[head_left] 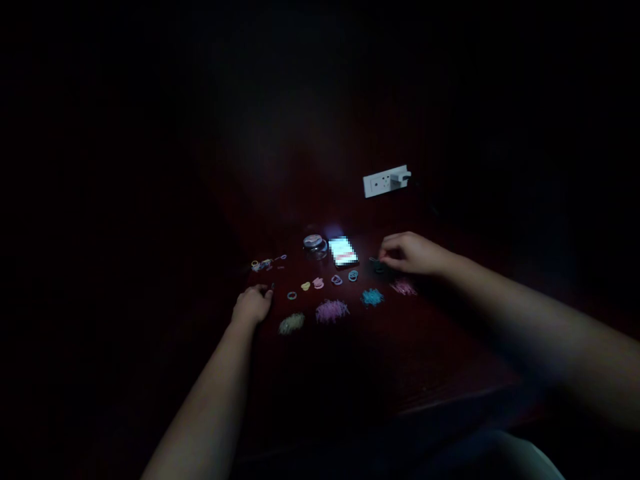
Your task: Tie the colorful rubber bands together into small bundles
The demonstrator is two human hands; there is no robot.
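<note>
My right hand is at the right of the dark red table, thumb and fingers pinched together. A dark green ring-like band lies right under its fingertips; whether they hold it or something smaller is too dark to tell. My left hand rests at the table's left side, palm down, thumb a little apart from the fingers. Beyond it runs a row of small bands: a bluish ring, a yellow group, a pink group, a purple group and a blue group.
Nearer me lie piles of tiny strips: pale yellow, purple, blue and pink. Behind stand a round lidded jar and a lit phone. Mixed bands lie far left. A socket is on the wall.
</note>
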